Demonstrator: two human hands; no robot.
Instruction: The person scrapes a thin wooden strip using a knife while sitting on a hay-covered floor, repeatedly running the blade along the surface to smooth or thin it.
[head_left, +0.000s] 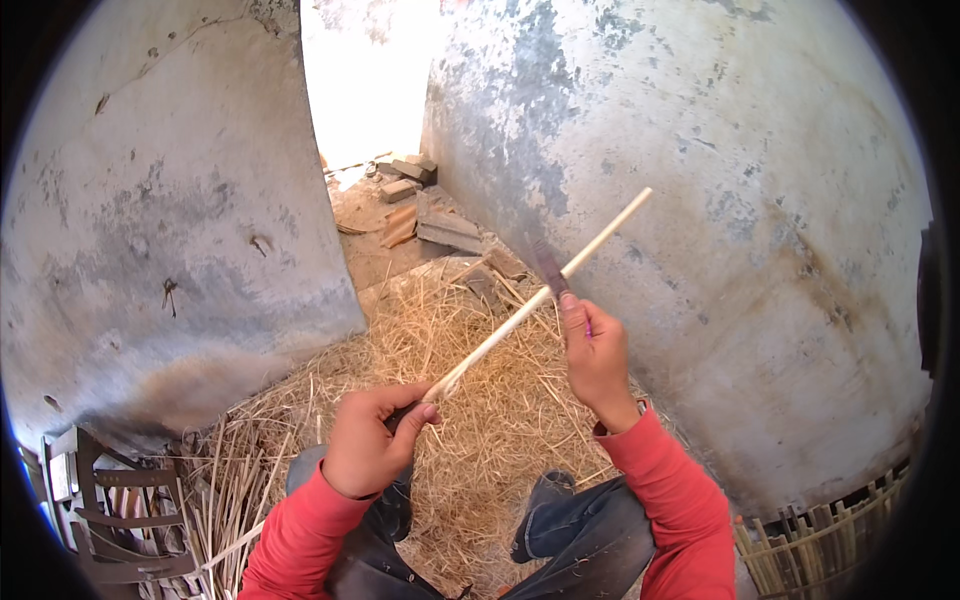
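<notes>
A long, pale, peeled wooden stick [498, 334] slants up to the right in front of me. Its lower end is gripped by my left hand [362, 440], thumb and fingers closed round it, with a dark piece I cannot identify also in that grip. My right hand [598, 362] is closed on a knife, its purple handle mostly hidden by the fingers. The dark, motion-blurred knife blade [551, 270] crosses the stick at its upper part and appears to touch it.
Straw-like shavings [470, 480] cover the floor between my legs. Thin sticks [225, 490] lie at left beside a dark chair frame [130, 515]. A slatted wooden basket or fence [820, 545] stands lower right. Bricks [445, 230] lie by the bright doorway [365, 80]; worn walls flank both sides.
</notes>
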